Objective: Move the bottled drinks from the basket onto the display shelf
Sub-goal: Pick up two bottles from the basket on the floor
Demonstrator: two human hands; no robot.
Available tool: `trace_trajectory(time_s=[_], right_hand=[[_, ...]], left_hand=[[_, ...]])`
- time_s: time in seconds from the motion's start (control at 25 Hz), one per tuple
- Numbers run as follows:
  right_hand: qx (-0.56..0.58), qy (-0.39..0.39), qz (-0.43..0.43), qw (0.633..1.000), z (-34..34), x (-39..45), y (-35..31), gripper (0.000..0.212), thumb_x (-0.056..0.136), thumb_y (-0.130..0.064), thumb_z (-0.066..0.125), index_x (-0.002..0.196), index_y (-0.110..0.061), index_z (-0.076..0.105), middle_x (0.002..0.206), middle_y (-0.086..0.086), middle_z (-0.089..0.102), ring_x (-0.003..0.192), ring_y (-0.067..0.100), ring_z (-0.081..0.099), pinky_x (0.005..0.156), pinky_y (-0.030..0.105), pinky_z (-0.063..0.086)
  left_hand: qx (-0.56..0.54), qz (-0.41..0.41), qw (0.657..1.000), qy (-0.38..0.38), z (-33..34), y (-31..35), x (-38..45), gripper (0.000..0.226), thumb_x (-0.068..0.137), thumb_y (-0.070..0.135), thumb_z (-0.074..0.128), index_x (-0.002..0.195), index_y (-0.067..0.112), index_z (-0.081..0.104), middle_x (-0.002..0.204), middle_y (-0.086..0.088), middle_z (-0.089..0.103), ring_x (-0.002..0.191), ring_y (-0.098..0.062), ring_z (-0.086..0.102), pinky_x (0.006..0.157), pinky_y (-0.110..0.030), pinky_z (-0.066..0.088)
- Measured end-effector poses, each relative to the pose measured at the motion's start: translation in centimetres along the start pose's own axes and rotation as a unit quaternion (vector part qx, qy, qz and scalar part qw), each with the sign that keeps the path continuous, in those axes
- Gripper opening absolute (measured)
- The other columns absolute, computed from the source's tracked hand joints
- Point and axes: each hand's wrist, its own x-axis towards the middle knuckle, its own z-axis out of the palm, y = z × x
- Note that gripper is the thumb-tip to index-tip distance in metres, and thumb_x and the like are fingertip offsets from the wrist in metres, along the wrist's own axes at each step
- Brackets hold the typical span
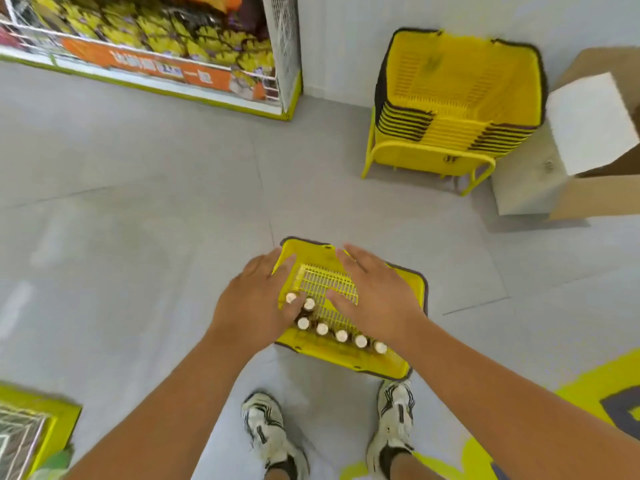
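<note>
bottles (341, 336) upright in near row of yellow basket (346, 358) on floor | your left hand (256, 303) fingers curl at leftmost caps, right hand (374, 296) released above | probably glass, slippery: take each by neck

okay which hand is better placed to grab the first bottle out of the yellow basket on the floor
Probably the left. The left hand is already down among the bottles at the left end of the basket, fingers touching the caps. The right hand hovers open over the bare mesh floor.
</note>
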Motion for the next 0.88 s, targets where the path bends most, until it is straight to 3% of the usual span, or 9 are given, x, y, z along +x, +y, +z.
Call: trace_trajectory(time_s=[0.16, 0.28, 0.48, 0.76, 0.88], right_hand=[[0.023, -0.039, -0.002, 0.999, 10.1, 2.1, 2.8, 0.073, 0.099, -0.058, 0.050, 0.160, -0.025, 0.028, 0.168, -0.001, 0.025, 0.153, 0.020, 0.026, 0.117, 0.038, 0.033], [0.035, -0.055, -0.003, 0.998, 16.9, 3.5, 4.4, 0.072, 0.100, -0.055, 0.052, 0.161, -0.027, 0.026, 0.168, -0.004, 0.024, 0.154, 0.018, 0.024, 0.118, 0.036, 0.031], [0.073, -0.090, 0.000, 0.993, 26.2, 6.3, 7.5, 0.075, 0.098, -0.056, 0.054, 0.161, -0.028, 0.025, 0.167, -0.006, 0.026, 0.153, 0.014, 0.024, 0.118, 0.033, 0.030], [0.147, -0.149, 0.005, 0.978, 35.0, 9.7, 10.6, 0.082, 0.095, -0.055, 0.062, 0.162, -0.030, 0.022, 0.168, -0.007, 0.024, 0.154, 0.015, 0.022, 0.121, 0.035, 0.028], [0.176, -0.198, 0.027, 0.964, 37.0, 10.7, 11.9, 0.080, 0.093, -0.047, 0.070, 0.160, -0.030, 0.029, 0.166, -0.002, 0.030, 0.152, 0.019, 0.028, 0.119, 0.036, 0.028]], left_hand=[[-0.024, -0.017, 0.999, -0.040, 9.9, -2.9, 0.7, 0.081, 0.087, 0.069, 0.032, 0.157, 0.028, 0.034, 0.165, 0.001, 0.029, 0.148, -0.025, 0.032, 0.102, -0.044, 0.047], [-0.027, -0.007, 0.999, -0.045, 16.4, -5.4, 1.8, 0.082, 0.086, 0.068, 0.031, 0.157, 0.027, 0.035, 0.164, -0.001, 0.032, 0.148, -0.025, 0.034, 0.099, -0.043, 0.050], [-0.054, -0.037, 0.993, -0.097, 25.2, -8.9, 4.6, 0.078, 0.095, 0.053, 0.056, 0.160, 0.032, 0.020, 0.167, 0.005, 0.022, 0.152, -0.018, 0.020, 0.108, -0.041, 0.043], [-0.124, -0.064, 0.981, -0.134, 33.9, -10.9, 8.2, 0.081, 0.096, 0.045, 0.063, 0.161, 0.031, 0.017, 0.167, 0.000, 0.022, 0.151, -0.023, 0.026, 0.115, -0.039, 0.036], [-0.165, -0.096, 0.971, -0.146, 36.4, -11.9, 8.9, 0.078, 0.096, 0.036, 0.065, 0.161, 0.030, 0.021, 0.162, -0.002, 0.033, 0.145, -0.023, 0.036, 0.112, -0.038, 0.040]])
